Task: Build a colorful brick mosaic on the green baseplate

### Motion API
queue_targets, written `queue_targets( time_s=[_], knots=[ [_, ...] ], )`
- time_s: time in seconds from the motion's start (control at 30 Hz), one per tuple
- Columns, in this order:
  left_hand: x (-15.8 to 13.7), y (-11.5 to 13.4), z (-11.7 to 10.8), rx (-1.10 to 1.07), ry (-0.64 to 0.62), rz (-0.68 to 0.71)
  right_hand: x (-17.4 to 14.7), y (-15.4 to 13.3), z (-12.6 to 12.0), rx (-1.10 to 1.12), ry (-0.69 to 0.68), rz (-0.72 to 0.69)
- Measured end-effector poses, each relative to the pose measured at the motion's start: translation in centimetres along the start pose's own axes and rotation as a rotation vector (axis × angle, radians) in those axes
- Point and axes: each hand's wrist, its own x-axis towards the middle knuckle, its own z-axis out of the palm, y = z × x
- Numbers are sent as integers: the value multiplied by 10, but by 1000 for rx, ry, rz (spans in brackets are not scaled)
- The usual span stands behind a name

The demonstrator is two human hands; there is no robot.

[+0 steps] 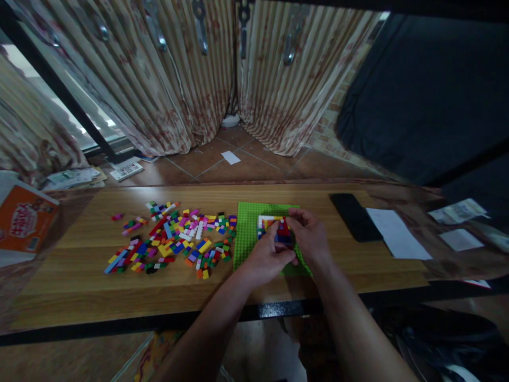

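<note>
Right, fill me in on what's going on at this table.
A person has both bare hands at a small structure of coloured toy bricks on a green baseplate. The left hand is at its near left side, the right hand at its right; the fingers partly hide it. Many loose bricks lie scattered to the left, while a dark flat object and white paper lie to the right.

The orange box (29, 206) carries large white Chinese characters (23, 220), too blurred to read surely. Dark print on the white booklet (126, 170) is also illegible.
</note>
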Motion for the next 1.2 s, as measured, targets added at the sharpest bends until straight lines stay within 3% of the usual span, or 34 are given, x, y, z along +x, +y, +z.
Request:
queue_targets(
  time_s=[0.4, 0.6, 1.2],
  knots=[
    [5, -9, 1, -97, -44, 30, 2, 2, 7, 53, -29, 95],
    [4, -9, -1, -36, -50, 41, 1, -2, 6, 162, -56, 161],
    [1, -7, 0, 3, -52, 47, 2, -2, 8, 130, -57, 157]
  ],
)
